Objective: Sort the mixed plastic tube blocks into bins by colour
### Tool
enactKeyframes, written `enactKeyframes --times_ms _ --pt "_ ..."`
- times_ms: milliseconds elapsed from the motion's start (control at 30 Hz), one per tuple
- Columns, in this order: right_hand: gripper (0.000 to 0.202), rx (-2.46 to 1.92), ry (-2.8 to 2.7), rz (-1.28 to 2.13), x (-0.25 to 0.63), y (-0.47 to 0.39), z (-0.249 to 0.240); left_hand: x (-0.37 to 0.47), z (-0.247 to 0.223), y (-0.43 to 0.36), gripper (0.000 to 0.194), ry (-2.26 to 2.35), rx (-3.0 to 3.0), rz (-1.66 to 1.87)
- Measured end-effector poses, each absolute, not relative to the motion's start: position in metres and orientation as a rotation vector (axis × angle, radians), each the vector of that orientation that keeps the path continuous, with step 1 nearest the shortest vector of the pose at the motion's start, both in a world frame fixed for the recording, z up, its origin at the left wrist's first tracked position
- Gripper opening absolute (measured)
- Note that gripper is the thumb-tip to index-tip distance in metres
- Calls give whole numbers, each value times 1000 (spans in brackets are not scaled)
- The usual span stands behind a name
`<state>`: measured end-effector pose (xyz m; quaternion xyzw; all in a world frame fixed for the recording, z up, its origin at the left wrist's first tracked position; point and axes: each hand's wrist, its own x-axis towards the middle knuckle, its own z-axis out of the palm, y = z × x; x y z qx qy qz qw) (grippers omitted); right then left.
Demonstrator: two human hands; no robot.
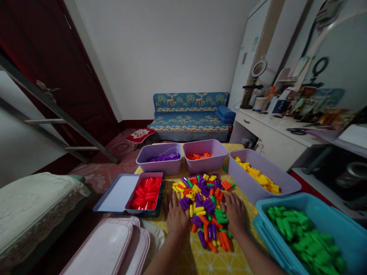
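Observation:
A mixed pile of small plastic pieces (pixel 208 202) in purple, yellow, orange and green lies on the yellow patterned cloth (pixel 200 261). Along its left edge, my left hand (pixel 176 215) rests palm down with fingers spread. My right hand (pixel 235 214) lies flat at the pile's right edge, fingers apart. Neither holds a piece. Around the pile stand a bin of purple pieces (pixel 159 168), a bin of orange ones (pixel 205 165), a long bin of yellow ones (pixel 246 187), a teal bin of green ones (pixel 338 225) and a box of red ones (pixel 160 183).
Pale lids (pixel 100 244) are stacked at the front left, near a bed (pixel 40 214). Beyond the table stand a blue patterned sofa (pixel 189 118) and a small stool (pixel 140 134). A cluttered white dresser (pixel 281 128) is on the right, a ladder (pixel 71 120) on the left.

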<state>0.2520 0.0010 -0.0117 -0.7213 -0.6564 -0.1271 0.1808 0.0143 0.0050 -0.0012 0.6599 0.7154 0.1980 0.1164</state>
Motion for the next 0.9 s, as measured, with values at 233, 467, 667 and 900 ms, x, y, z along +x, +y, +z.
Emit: enactKeyframes --times_ms 233,467,667,900 --pt "37 -2043 -1872 -342 254 2 -13 15 -1 5 50 2081 1910 612" --pt "38 -1990 -1861 -343 255 2 -17 14 -4 6 50 2096 1914 588" --pt "37 -1919 -1757 -200 267 15 -31 15 0 6 54 2084 1911 594" --pt "33 -1718 -1381 167 251 33 3 15 -1 5 52 2088 1909 595"
